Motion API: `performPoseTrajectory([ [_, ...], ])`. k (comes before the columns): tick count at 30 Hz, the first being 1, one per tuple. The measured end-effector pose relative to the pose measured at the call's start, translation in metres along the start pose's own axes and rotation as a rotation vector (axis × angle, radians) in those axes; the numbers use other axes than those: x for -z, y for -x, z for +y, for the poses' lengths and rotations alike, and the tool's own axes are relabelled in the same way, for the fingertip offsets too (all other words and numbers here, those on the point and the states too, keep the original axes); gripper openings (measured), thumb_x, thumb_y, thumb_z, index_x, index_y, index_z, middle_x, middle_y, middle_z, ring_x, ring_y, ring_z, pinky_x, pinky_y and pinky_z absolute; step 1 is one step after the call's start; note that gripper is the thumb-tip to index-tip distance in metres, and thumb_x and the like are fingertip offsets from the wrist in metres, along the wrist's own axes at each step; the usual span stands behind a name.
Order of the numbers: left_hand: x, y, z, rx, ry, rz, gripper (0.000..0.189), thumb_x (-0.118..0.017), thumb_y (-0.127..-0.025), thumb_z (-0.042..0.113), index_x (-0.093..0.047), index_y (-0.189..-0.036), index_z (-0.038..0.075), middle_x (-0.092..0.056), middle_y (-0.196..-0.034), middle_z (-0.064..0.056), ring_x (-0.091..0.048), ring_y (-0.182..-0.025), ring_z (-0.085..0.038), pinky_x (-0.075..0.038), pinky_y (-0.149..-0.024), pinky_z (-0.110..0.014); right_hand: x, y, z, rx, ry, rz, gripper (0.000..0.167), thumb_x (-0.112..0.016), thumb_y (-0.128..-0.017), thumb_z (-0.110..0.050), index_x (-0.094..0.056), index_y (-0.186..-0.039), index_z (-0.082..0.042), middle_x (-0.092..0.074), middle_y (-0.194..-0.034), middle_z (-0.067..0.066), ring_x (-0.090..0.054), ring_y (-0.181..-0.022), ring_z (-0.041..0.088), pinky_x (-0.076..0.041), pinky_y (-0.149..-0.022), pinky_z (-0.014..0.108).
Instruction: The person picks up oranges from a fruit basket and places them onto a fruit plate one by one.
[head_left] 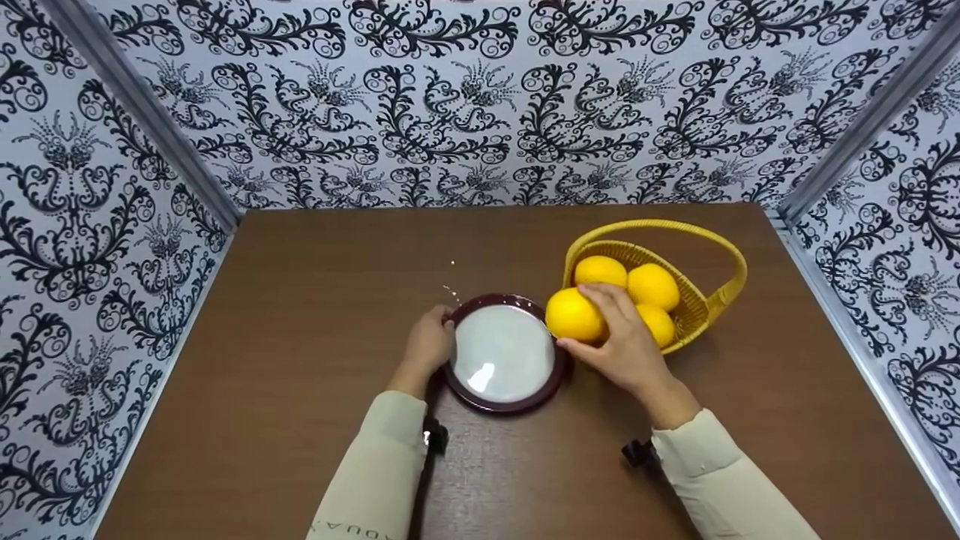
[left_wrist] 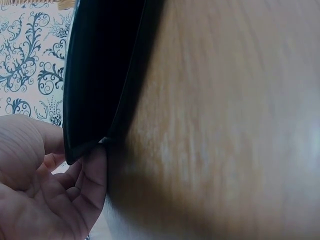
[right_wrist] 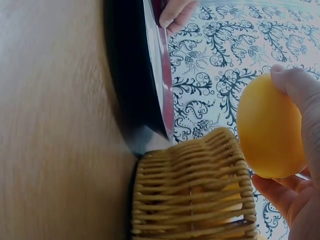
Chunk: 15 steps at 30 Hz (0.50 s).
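My left hand (head_left: 431, 343) grips the left rim of a round plate (head_left: 561, 367) with a dark red border and a white middle. In the left wrist view the fingers (left_wrist: 94, 180) curl under the plate's dark underside (left_wrist: 102, 75). With its thumb and fingers, my right hand (head_left: 626, 345) holds a smooth, round yellow fruit (head_left: 574, 315). That fruit is above the near left rim of a yellow wicker basket (head_left: 709, 311), beside the plate's right edge. Several more yellow fruits (head_left: 654, 288) lie in the basket, partly hidden by the right hand.
The basket's tall arched handle (head_left: 660, 223) rises over its right side. All this stands on a brown wooden table (head_left: 315, 300). Patterned black-and-white panels (head_left: 480, 112) enclose the back and both sides, with metal strips (head_left: 862, 360) along the edges.
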<state>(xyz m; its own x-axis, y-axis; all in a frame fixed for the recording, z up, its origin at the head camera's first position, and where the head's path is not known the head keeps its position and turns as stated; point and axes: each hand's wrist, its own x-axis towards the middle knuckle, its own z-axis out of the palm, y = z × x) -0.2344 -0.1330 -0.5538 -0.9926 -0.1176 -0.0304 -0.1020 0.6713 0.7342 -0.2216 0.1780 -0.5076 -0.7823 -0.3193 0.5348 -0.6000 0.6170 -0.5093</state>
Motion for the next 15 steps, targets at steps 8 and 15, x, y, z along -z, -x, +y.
performPoseTrajectory([
  [8,0.001,0.001,0.001,0.006,0.009,-0.005,0.021,-0.054,-0.102,0.008,-0.067,-0.118,0.002,-0.072,-0.119,-0.023,-0.066,-0.117,-0.042,-0.05,-0.104,-0.054,-0.011,0.005,-0.007,0.019,-0.03,-0.029,0.079,-0.095,-0.075,-0.032,-0.06,-0.143,-0.013,-0.057,-0.141,0.011,-0.056,-0.13,0.028,-0.023,-0.118,0.009],
  [15,0.002,0.0,0.002,0.021,0.016,-0.021,0.021,-0.053,-0.103,0.008,-0.067,-0.117,0.002,-0.072,-0.117,-0.021,-0.066,-0.116,-0.039,-0.051,-0.103,-0.052,-0.025,0.01,-0.015,0.069,-0.028,-0.021,0.079,-0.096,-0.073,-0.037,-0.062,-0.14,-0.012,-0.06,-0.139,0.01,-0.055,-0.131,0.028,-0.036,-0.119,0.025],
])
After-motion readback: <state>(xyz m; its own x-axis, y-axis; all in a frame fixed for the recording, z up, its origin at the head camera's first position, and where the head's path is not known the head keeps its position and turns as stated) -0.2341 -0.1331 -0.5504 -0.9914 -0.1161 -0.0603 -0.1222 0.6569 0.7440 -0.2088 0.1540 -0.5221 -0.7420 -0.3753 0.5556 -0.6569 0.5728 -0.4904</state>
